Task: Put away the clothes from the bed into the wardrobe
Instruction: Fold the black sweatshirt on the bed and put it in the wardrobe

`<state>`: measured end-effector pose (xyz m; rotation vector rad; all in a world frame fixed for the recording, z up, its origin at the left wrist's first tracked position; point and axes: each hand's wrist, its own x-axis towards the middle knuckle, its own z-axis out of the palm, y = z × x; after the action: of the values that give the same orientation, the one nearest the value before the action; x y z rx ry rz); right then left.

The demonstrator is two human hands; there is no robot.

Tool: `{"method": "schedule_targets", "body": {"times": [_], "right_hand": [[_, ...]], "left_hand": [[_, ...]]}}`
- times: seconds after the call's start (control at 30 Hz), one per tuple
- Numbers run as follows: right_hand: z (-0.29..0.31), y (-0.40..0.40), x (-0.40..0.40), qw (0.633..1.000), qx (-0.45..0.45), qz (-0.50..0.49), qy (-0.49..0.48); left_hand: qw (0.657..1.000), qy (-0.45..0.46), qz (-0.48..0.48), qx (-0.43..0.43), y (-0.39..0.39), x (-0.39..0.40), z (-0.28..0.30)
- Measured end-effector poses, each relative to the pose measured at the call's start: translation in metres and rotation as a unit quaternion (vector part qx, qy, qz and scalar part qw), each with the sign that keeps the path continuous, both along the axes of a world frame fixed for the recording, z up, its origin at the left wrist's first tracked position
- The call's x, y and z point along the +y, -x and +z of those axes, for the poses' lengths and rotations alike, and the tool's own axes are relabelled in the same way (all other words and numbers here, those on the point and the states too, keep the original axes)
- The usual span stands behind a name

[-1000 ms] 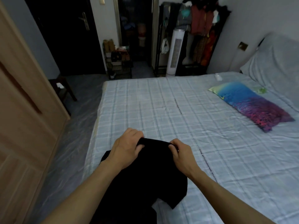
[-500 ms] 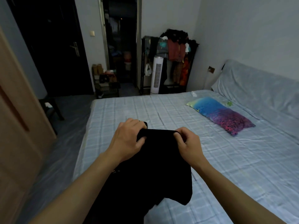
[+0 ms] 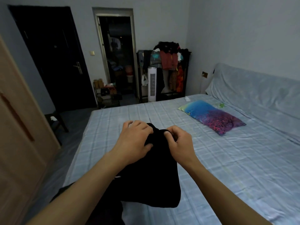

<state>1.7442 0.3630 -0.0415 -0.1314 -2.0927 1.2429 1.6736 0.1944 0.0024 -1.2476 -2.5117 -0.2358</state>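
A black garment (image 3: 155, 172) hangs over the near part of the bed (image 3: 227, 168), which has a pale blue checked sheet. My left hand (image 3: 134, 140) grips the garment's top edge on the left, and my right hand (image 3: 178, 143) pinches the same edge on the right. The two hands are close together. The cloth's lower part drapes down toward me, and its shape is too dark to make out. The wooden wardrobe (image 3: 17, 127) stands at the left, its door facing the bed.
A colourful pillow (image 3: 212, 116) lies on the bed's right side, before a covered headboard (image 3: 259, 91). Beyond the bed stand a white tower fan (image 3: 152, 86), a clothes rack (image 3: 168, 65) and a shoe shelf (image 3: 107, 95). A dark stool (image 3: 55, 120) stands by the wardrobe.
The view has tilted up. Both hands have lifted the garment's top edge off the bed and drawn closer together, bunching the cloth.
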Motion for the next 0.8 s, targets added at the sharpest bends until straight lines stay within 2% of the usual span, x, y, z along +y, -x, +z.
{"method": "schedule_targets", "body": {"times": [0.13,0.27,0.5,0.7,0.8], "right_hand": [[0.004,-0.041,0.022,0.999,0.012,0.032,0.002],[0.012,-0.067,0.04,0.999,0.027,0.035,-0.012],[0.036,-0.069,0.032,0.998,0.039,0.052,-0.004],[0.001,-0.052,-0.008,0.995,-0.052,0.085,-0.02],[-0.035,-0.045,-0.025,0.986,-0.145,0.082,-0.02]], "left_hand": [[1.0,0.015,0.019,0.019,-0.033,0.032,0.009],[0.999,-0.029,0.023,0.033,-0.049,0.043,0.024],[0.987,-0.094,0.0,0.131,-0.052,0.042,0.071],[0.974,-0.141,0.071,0.159,-0.043,0.006,0.102],[0.964,-0.172,0.1,0.175,-0.037,-0.023,0.111]]}}
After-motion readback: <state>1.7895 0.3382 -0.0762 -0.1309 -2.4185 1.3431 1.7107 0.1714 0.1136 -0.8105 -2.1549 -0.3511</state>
